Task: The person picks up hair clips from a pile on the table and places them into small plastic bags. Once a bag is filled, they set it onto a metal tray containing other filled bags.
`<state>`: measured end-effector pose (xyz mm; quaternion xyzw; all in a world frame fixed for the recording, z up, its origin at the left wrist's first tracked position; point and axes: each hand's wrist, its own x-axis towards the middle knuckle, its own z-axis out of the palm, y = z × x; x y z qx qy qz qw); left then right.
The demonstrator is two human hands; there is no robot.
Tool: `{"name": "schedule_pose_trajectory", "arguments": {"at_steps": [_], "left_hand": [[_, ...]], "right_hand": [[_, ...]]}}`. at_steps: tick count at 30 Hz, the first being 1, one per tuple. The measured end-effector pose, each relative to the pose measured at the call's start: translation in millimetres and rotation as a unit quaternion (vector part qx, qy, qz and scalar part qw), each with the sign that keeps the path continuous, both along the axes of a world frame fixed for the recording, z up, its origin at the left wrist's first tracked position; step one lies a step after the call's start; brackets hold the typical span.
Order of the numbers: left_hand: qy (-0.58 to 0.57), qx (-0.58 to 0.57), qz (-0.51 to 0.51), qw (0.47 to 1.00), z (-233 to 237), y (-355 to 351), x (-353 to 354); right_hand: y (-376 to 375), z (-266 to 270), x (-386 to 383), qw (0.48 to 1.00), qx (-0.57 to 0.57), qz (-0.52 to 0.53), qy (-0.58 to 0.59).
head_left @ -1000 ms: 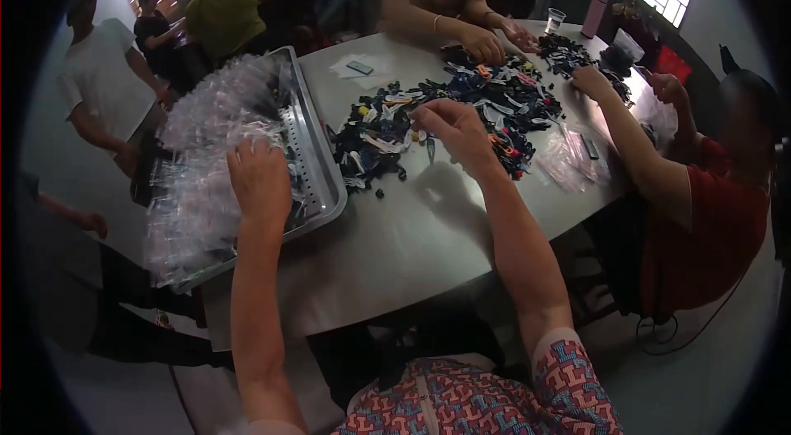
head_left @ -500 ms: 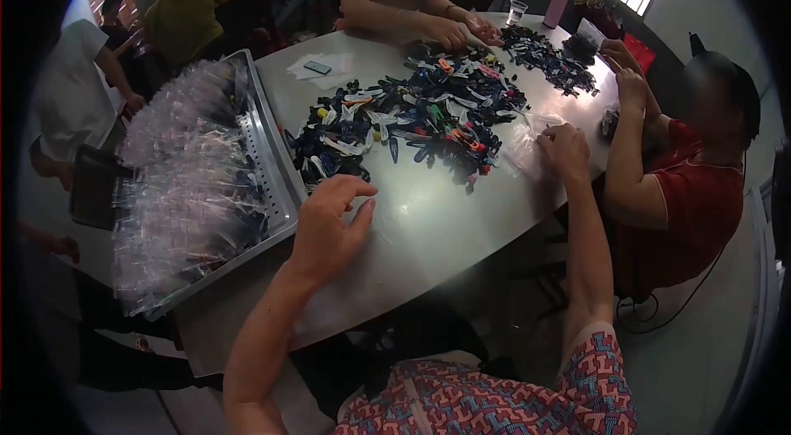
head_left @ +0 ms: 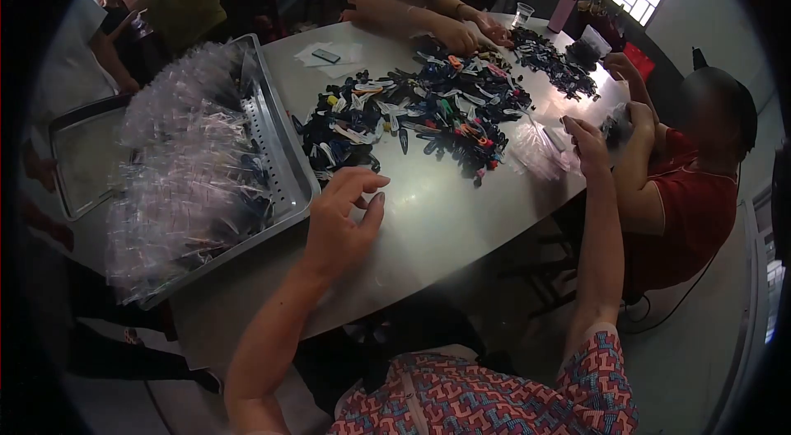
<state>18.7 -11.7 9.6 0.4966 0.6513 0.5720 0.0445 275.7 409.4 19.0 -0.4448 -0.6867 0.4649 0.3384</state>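
My left hand (head_left: 342, 217) is held over the near side of the table, fingers curled but thumb and forefinger apart, with nothing between them. Just beyond it spreads a heap of small hair clips (head_left: 404, 109), mostly dark and white with some orange, green and red. To the heap's right lie clear plastic bags (head_left: 540, 151). My right hand (head_left: 587, 147) is beside these bags, its fingertips drawn together. Whether a bag's edge is in that pinch I cannot make out.
A metal tray (head_left: 288, 163) at the left is piled with filled clear bags (head_left: 181, 163). A small dark flat object (head_left: 326, 56) rests on clear sheets. Co-workers sit across and at the right, near a second heap (head_left: 556, 64), a cup (head_left: 521, 16) and a pink bottle (head_left: 563, 11).
My right hand has moved right and slightly away from the plastic bags. My left hand has shifted a little right, still empty. An empty-looking tray shows more fully at the far left.
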Motion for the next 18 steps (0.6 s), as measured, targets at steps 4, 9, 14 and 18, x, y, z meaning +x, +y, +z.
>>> {"name": "schedule_pose_trajectory", "arguments": {"at_steps": [4,9,14,18], "left_hand": [[-0.048,-0.021,-0.035,0.998,-1.9,-1.1,-7.7],[-0.237,0.001,-0.147,0.96,-9.5,2.6,-14.3],[-0.246,-0.001,-0.112,0.963,-10.3,-2.8,-19.4],[-0.402,-0.045,-0.142,0.904,-1.3,-5.6,-20.2]], "right_hand": [[-68.0,29.4,-34.3,0.973,-0.094,0.148,0.152],[-165.1,36.7,-96.3,0.894,-0.216,0.362,0.15],[-219.3,23.9,-145.0,0.84,-0.236,0.486,0.045],[-229.0,34.4,-153.5,0.858,-0.23,0.456,0.056]]}}
